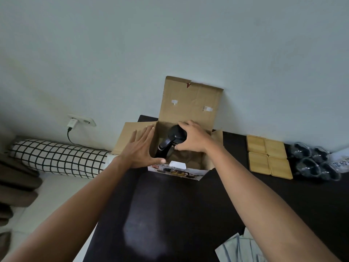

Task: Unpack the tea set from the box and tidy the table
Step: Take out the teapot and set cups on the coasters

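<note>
Black table (179, 214) against pale wall (170, 44), open box (181, 148) at far edge, right hand (190, 138) clasped teapot (171, 143) lid inside box, left hand (140, 148) flat, fingers splayed, on box's left wall.

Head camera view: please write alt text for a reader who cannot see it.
The right hand grips a black-lidded teapot inside an open cardboard box on a dark table; the open left hand steadies the box. Four wooden coasters and glass cups lie right.

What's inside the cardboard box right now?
Inside the cardboard box stands a teapot with a black lid and handle; the right hand grips its top. The left hand rests open at the box's left edge. The box's bottom is dark and hidden.
</note>
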